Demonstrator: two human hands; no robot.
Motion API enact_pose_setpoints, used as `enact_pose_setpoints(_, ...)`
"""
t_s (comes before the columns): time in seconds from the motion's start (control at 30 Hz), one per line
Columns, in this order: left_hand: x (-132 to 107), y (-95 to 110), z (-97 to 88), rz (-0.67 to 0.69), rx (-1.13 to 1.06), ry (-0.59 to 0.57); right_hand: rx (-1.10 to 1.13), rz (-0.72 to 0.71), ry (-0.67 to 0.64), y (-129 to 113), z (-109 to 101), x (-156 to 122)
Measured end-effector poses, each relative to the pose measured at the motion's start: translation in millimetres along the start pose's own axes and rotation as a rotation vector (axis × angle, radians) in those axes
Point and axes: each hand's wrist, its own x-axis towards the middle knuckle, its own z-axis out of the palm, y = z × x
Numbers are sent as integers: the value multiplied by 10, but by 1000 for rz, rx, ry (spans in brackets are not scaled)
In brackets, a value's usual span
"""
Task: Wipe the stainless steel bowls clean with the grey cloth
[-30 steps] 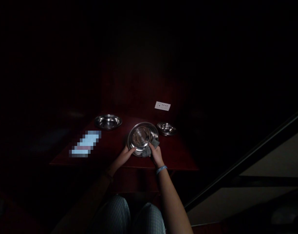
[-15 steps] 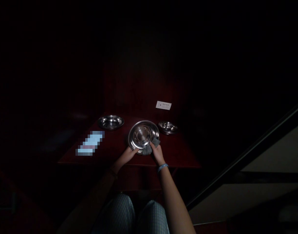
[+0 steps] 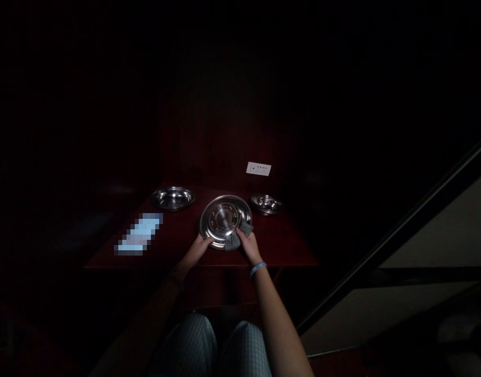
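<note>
A shiny round steel plate (image 3: 223, 215) is held tilted above the near half of the dark red table (image 3: 280, 246). My left hand (image 3: 197, 249) grips its lower left rim, thumb on the face and the other fingers hidden beneath. At the lower right rim, my right hand (image 3: 249, 245) is closed on a grey cloth (image 3: 233, 241), which is pressed against the plate. A blue band circles my right wrist.
A steel dish (image 3: 173, 199) rests at the table's back left, and a small stack of steel dishes (image 3: 266, 204) at the back right. A blurred-out bright rectangle (image 3: 140, 234) lies at left. A white socket panel (image 3: 258, 168) is on the wall behind.
The whole view has shifted slightly, so everything appears a little further left. Both hands keep their hold on the plate and the cloth, with hardly any change between them.
</note>
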Motion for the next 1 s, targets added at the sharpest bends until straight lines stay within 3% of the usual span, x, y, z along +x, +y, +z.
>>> enact_pose_setpoints(0.27, 89, -115, -51, -139, -121, 137, 0, 26, -26, -1, -1, -21)
enact_pose_setpoints(0.4, 119, -127, -57, -110, -148, 155, -9, 48, -22, -2, -7, -22)
enact_pose_setpoints(0.53, 83, -47, 8, -67, -117, 126, -15, 42, 8, 5, -7, -9)
enact_pose_setpoints(0.73, -7, 15, 87, 141, 106, -5, 2, 34, 57, 7, 1, -1)
enact_pose_setpoints(1.0, -6, -61, 76, 156, 215, -104, 32, 26, 67, 2, 8, 3)
